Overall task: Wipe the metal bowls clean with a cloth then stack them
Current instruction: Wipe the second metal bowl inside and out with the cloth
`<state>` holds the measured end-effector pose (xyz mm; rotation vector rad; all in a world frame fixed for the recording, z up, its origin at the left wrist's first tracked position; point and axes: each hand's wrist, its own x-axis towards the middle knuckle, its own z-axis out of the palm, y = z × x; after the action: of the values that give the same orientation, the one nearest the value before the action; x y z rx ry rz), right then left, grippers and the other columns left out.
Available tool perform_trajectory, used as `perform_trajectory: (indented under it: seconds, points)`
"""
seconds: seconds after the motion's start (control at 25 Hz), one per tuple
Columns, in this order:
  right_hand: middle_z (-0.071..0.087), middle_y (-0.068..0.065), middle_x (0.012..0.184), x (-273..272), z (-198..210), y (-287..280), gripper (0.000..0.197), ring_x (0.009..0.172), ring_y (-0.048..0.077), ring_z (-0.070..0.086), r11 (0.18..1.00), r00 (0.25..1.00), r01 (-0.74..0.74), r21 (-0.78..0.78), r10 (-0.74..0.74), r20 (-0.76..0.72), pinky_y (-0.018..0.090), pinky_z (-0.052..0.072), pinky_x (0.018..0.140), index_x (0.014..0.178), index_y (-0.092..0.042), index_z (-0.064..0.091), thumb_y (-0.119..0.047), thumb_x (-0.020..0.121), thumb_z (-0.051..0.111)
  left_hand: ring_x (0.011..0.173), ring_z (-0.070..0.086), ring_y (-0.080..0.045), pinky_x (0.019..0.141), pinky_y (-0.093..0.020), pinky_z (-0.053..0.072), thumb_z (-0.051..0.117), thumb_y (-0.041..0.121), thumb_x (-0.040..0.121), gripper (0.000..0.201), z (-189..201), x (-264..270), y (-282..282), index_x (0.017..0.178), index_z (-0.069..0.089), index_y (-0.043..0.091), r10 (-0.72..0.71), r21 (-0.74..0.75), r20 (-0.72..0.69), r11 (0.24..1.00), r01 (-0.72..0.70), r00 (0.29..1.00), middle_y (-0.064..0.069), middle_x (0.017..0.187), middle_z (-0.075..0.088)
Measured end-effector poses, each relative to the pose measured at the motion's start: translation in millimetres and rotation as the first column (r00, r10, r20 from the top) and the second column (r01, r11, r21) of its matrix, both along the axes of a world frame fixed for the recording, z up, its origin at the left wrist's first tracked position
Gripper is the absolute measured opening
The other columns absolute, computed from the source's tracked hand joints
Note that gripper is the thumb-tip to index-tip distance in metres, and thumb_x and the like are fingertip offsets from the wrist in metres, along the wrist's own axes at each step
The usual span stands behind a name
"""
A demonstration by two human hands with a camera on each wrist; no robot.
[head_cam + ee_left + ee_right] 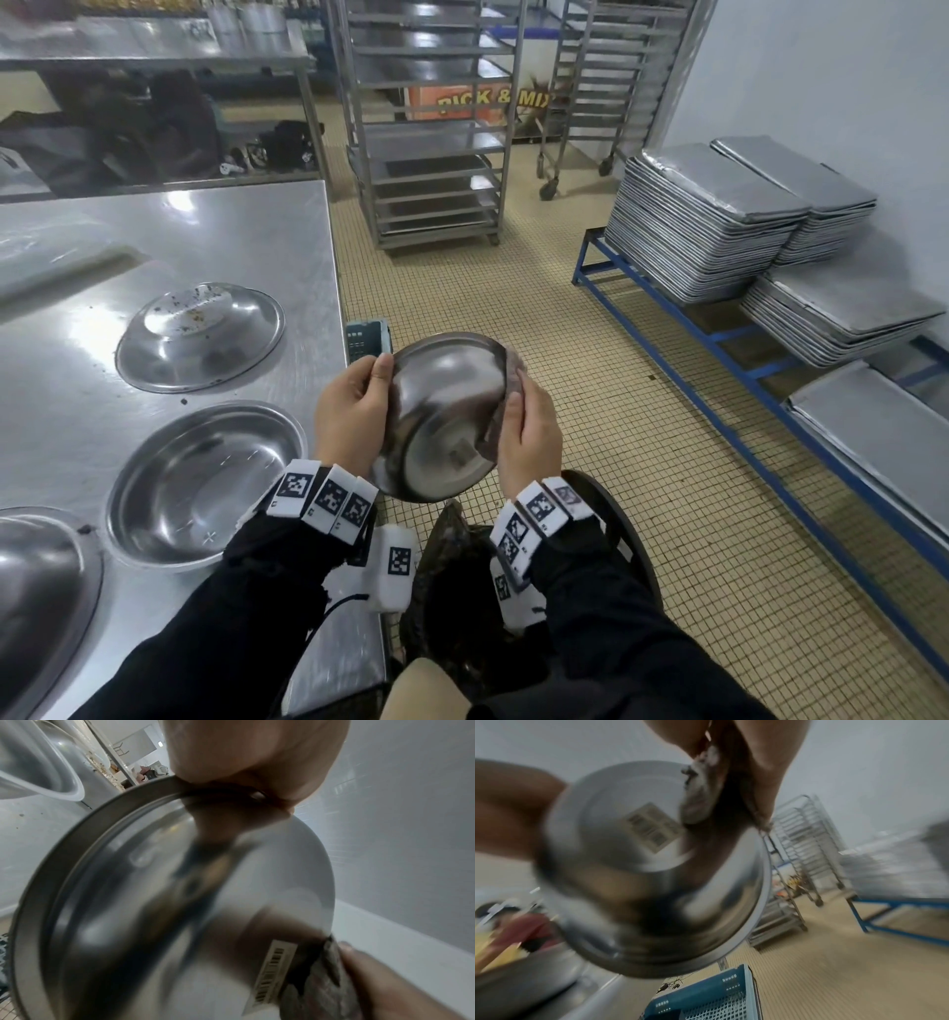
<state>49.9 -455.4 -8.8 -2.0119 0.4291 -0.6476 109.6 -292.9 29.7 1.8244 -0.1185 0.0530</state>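
Now the left hand (349,411) grips the rim of a tilted metal bowl (441,416) held above the floor just past the table (287,246) edge, while the right hand (529,437) presses a cloth (700,801) on its other side. Underneath it is a barcode sticker (652,827), too blurry to read. On the table, one upside-down bowl (200,336) has crumbs on top, and an upright bowl (205,483) sits near the edge.

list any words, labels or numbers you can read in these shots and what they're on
"PICK & MIX" in yellow letters on the orange sign behind the tray racks; its first letters are partly cut off.
Barcode sticker on the underside of the bowl held by the left hand and right hand: bars show, but print is too blurred to read.
Square black-and-white code tags on the wristbands: patterns only, no readable text.
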Motion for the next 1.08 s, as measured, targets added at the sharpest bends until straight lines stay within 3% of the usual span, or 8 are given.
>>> perform_trajectory:
  seconds: [0.2,0.32,0.4,0.48,0.56,0.64,0.88,1.08]
  points:
    - [0.045,0.005,0.142,4.1,18.0,34.1,0.042,0.135,0.018,0.034,0.923,0.975,-0.08,-0.377,0.151,0.162,0.039,0.034,0.11,0.132,-0.009,0.051,-0.028,0.097,0.036,0.057,0.052,-0.026,0.055,-0.039,0.044,0.048,0.029,0.1,0.034,7.7,-6.1,-12.5,0.078,0.061,0.006,-0.022,0.134,0.137,0.991,0.004,0.99,-0.01,0.063,0.06]
    - [0.045,0.004,0.142,15.7,29.2,28.5,0.043,0.136,0.019,0.034,0.927,0.982,-0.019,-0.373,0.087,0.165,0.039,0.029,0.113,0.13,-0.01,0.052,-0.031,0.099,0.031,0.052,0.047,-0.019,0.052,-0.036,0.039,0.05,0.033,0.098,0.036,13.3,-10.2,-17.8,0.068,0.058,0.015,-0.015,0.139,0.16,0.99,-0.008,0.987,-0.005,0.057,0.055]
    - [0.045,0.001,0.141,18.1,28.1,17.9,0.043,0.132,0.016,0.039,0.983,0.989,0.02,-0.18,0.007,0.151,0.036,0.036,0.109,0.13,-0.013,0.05,-0.034,0.1,0.027,0.049,0.042,-0.016,0.051,-0.032,0.035,0.052,0.039,0.097,0.041,14.2,-10.2,-18.0,0.06,0.053,0.019,0.011,0.084,0.115,0.996,-0.021,0.993,-0.001,0.051,0.048]
    - [0.052,-0.002,0.129,12.8,22.4,5.0,0.039,0.114,0.016,0.054,0.986,0.991,0.058,0.157,-0.076,0.109,0.029,0.053,0.088,0.129,-0.021,0.049,-0.035,0.101,0.025,0.052,0.042,-0.018,0.055,-0.033,0.035,0.053,0.043,0.095,0.046,12.2,-10.7,-16.3,0.062,0.056,0.011,0.038,0.014,0.073,0.999,-0.039,0.997,-0.007,0.053,0.047]
    - [0.055,-0.002,0.117,3.6,10.5,-5.7,0.034,0.095,0.017,0.062,0.881,0.993,0.098,0.463,-0.12,0.017,0.024,0.056,0.068,0.126,-0.032,0.047,-0.038,0.101,0.024,0.058,0.046,-0.022,0.061,-0.034,0.039,0.054,0.045,0.093,0.051,7.8,-10.2,-14.3,0.072,0.061,-0.001,0.064,-0.071,0.028,0.996,-0.062,0.998,-0.022,0.062,0.054]
    - [0.057,0.0,0.114,-3.8,-1.5,-12.2,0.027,0.094,0.021,0.062,0.81,0.991,0.129,0.572,-0.126,-0.045,0.036,0.057,0.072,0.117,-0.043,0.046,-0.043,0.101,0.025,0.064,0.053,-0.024,0.066,-0.037,0.044,0.055,0.046,0.092,0.05,1.0,-9.6,-12.2,0.08,0.066,-0.002,0.072,-0.141,-0.025,0.987,-0.075,0.997,-0.028,0.074,0.061]
    - [0.062,-0.005,0.092,-9.6,0.2,-38.7,0.03,0.077,0.004,0.063,0.912,0.999,0.042,0.408,-0.026,-0.044,0.017,0.049,0.057,0.105,-0.02,0.054,-0.042,0.099,0.035,0.07,0.06,0.001,0.057,-0.007,0.046,0.038,0.024,0.103,0.022,-16.0,-14.1,-6.0,0.103,0.058,0.014,-0.082,-0.146,-0.096,0.987,0.068,0.992,0.0,0.087,0.061]
    - [0.061,0.001,0.08,-4.8,13.3,-49.8,0.034,0.062,0.015,0.062,0.988,0.996,-0.076,0.136,0.083,-0.045,0.022,0.051,0.049,0.101,-0.015,0.055,-0.044,0.095,0.038,0.092,0.059,-0.006,0.083,-0.027,0.051,0.044,0.033,0.099,0.019,-17.6,-16.2,-18.2,0.111,0.057,0.027,-0.252,0.135,0.032,0.96,0.246,0.967,0.01,0.101,0.063]
